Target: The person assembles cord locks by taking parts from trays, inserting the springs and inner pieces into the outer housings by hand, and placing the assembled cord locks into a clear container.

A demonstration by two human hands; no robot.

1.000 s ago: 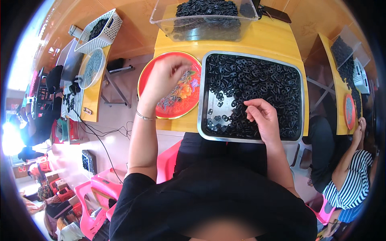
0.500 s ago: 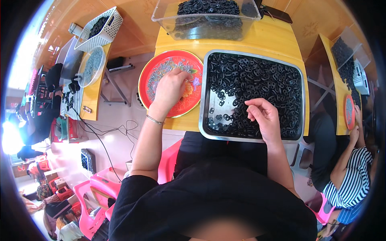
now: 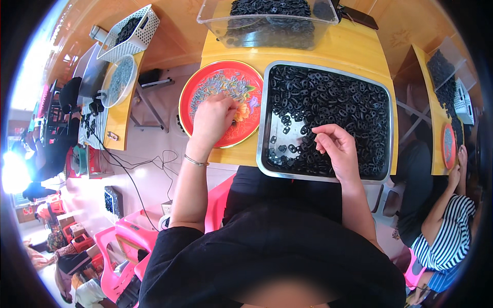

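Over the near part of a round red plate (image 3: 245, 134) is my left hand (image 3: 214, 117), back up, with its fingers curled together. Whatever its fingertips hold is hidden. Many small, thin silvery-grey pieces (image 3: 233, 84) lie loose on the plate, which has a flower print and a gold rim. To the right, above a rectangular metal tray (image 3: 263, 149), my right hand (image 3: 336, 146) has thumb and fingers bent together; anything between them is too small to name. The tray holds a thick spread of small black two-holed pieces (image 3: 334, 95), thinner at its left side.
A clear plastic bin (image 3: 267, 31) of black pieces stands on the far part of the yellow table (image 3: 354, 43). On a side table at left are a white basket (image 3: 138, 41) and a bowl (image 3: 120, 82). At right, a person in a striped top (image 3: 444, 233) works at another table.
My left hand has drawn back slightly toward me over the red plate, showing more of the silvery pieces. My right hand has stayed almost still. The whole view has shifted a little.
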